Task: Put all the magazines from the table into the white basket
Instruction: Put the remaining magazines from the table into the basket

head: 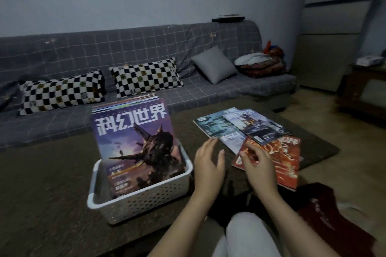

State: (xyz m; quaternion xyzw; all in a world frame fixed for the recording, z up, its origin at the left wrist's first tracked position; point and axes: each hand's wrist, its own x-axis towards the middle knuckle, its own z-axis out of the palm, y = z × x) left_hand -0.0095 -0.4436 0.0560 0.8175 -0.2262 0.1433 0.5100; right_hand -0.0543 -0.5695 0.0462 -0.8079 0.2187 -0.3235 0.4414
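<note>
Basket [146, 200] holds upright stack, leaning back, saving room. Four magazines [259, 131] fanned on table [52, 183], right. Both hands empty: left [208, 165] open flat, right [258, 165] half-curled over red one [279, 158], likely next pick.

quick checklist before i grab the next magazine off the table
1. Both hands free: ok, the left hand and right hand hold nothing.
2. Magazines left: ok, four lie overlapped, the red magazine nearest.
3. Red one unpinned: not ok, the dark blue magazine overlaps its far edge.
4. Room in the white basket: cannot tell; the stack with the purple magazine in front leans back, leaving a gap at the front.
5. Path to basket clear: ok.
</note>
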